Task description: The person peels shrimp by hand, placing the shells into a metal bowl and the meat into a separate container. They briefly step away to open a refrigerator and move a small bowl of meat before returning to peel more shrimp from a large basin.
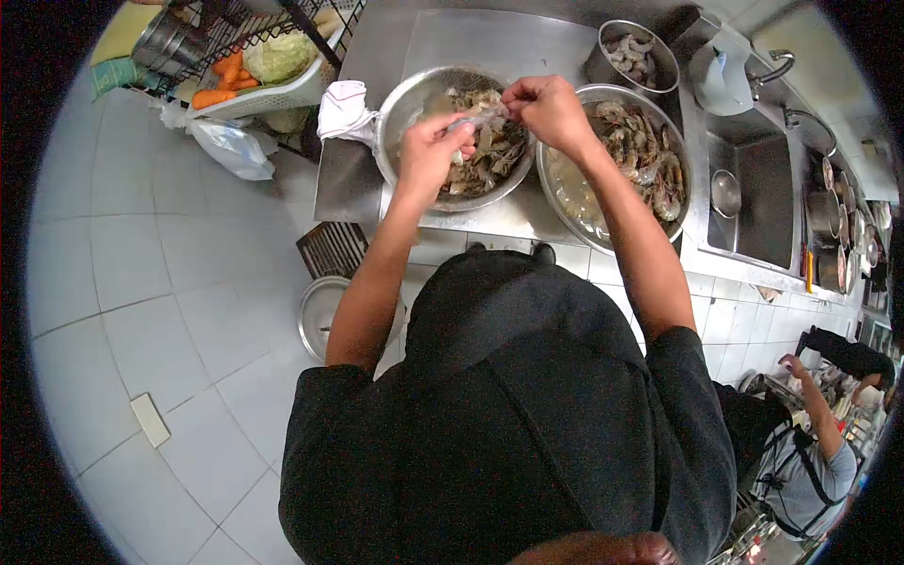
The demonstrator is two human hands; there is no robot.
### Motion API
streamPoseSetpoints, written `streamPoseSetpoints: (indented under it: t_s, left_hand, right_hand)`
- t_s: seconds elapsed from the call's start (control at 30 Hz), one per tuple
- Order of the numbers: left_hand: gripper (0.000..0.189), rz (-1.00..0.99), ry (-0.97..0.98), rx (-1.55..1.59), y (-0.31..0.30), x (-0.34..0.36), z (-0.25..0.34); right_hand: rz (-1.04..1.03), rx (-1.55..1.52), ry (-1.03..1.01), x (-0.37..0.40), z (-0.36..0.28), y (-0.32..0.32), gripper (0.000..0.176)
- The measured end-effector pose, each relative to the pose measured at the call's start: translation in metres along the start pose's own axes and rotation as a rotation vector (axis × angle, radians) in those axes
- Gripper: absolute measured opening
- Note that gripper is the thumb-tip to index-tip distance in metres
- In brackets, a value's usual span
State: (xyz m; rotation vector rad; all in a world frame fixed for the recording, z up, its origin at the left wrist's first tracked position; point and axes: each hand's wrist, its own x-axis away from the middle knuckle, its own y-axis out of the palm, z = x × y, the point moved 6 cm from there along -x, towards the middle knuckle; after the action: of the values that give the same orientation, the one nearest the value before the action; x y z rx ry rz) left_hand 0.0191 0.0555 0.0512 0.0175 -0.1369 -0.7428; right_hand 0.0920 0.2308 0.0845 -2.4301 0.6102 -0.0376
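Note:
A greyish, translucent shrimp (485, 117) is stretched between my two hands above the left steel bowl (388, 141). My left hand (435, 155) is closed around one end of it. My right hand (549, 110) pinches the other end, near the gap between the two bowls. Under my hands, the left bowl holds a heap of brownish shells and heads (490, 160). Whole unpeeled shrimp (650, 155) lie in cloudy liquid in the right steel bowl (549, 193). Behind it, a deep steel pot (595, 71) contains grey peeled shrimp (633, 58).
A white cloth (346, 110) lies left of the bowls on the steel counter (452, 40). The sink (763, 188) with a faucet (777, 68) is to the right. A white basket (282, 94) holds carrots and cabbage. Other people (810, 471) stand at lower right.

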Motion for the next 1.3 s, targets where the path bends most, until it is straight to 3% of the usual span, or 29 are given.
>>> streamPoseSetpoints:
  t_s: [0.1,0.2,0.3,0.4,0.47,0.53,0.57,0.6,0.67,0.77,0.83,0.87,0.93,1.07,1.1,1.13,1.2,1.27,1.3]
  left_hand:
    - [0.029,0.057,-0.052,0.108,-0.013,0.009,-0.003]
    - [0.03,0.105,-0.115,0.178,-0.02,0.018,-0.005]
    - [0.03,0.11,-0.11,0.194,-0.022,0.022,-0.005]
    - [0.031,0.121,-0.073,0.14,-0.026,0.026,-0.001]
    - [0.032,0.18,-0.077,0.11,-0.033,0.031,-0.003]
    - [0.033,0.22,-0.119,0.106,-0.037,0.032,-0.009]
    - [0.033,0.2,-0.129,0.064,-0.038,0.033,-0.014]
    - [0.033,0.179,-0.132,0.023,-0.036,0.031,-0.016]
    - [0.039,0.044,-0.16,-0.046,-0.017,0.026,-0.017]
    - [0.051,-0.089,-0.221,0.067,0.016,0.021,-0.028]
    - [0.067,-0.141,-0.274,0.066,0.043,0.013,-0.032]
    - [0.066,-0.16,-0.303,0.067,0.058,0.008,-0.032]
    - [0.064,-0.187,-0.382,0.057,0.085,0.01,-0.03]
    - [0.062,-0.333,-0.273,-0.155,0.125,0.002,-0.042]
    - [0.054,-0.367,-0.221,-0.282,0.135,0.001,-0.043]
    - [0.049,-0.401,-0.164,-0.387,0.145,0.002,-0.046]
    - [0.038,-0.463,-0.038,-0.586,0.167,0.004,-0.05]
    - [0.033,-0.526,0.111,-0.775,0.187,0.008,-0.052]
    - [0.031,-0.561,0.191,-0.867,0.196,0.011,-0.053]
  right_hand:
    - [0.002,-0.029,-0.01,-0.005,0.002,0.009,0.018]
    - [-0.009,-0.139,-0.209,-0.001,-0.021,0.018,0.019]
    - [-0.236,-0.458,-0.011,0.009,-0.032,0.041,0.021]
    - [-0.14,-0.261,-0.14,0.01,-0.03,0.049,0.018]
    - [0.03,-0.035,-0.235,0.01,-0.028,0.049,0.014]
    - [-0.23,0.456,-0.186,0.01,-0.014,0.067,0.027]
    - [-0.229,0.56,-0.217,0.017,-0.015,0.067,0.037]
    - [-0.187,0.528,-0.273,0.021,-0.012,0.068,0.039]
    - [-0.141,0.102,-0.23,0.025,-0.007,0.067,0.038]
    - [-0.416,-0.623,0.107,0.036,0.009,0.064,0.028]
    - [-0.367,-0.381,0.109,0.045,0.021,0.04,0.026]
    - [-0.343,-0.259,0.113,0.049,0.031,0.026,0.025]
    - [-0.282,-0.354,0.213,0.056,0.06,-0.004,0.023]
    - [-0.131,-0.235,0.363,0.05,0.101,-0.096,0.022]
    - [-0.002,-0.221,0.374,0.044,0.122,-0.117,0.02]
    - [-0.006,-0.055,0.335,0.034,0.121,-0.143,0.021]
    - [0.44,-0.891,0.291,0.033,0.134,-0.166,0.026]
    - [0.551,-0.502,0.145,0.036,0.148,-0.187,0.027]
    - [0.485,-0.303,0.183,0.043,0.147,-0.185,0.025]
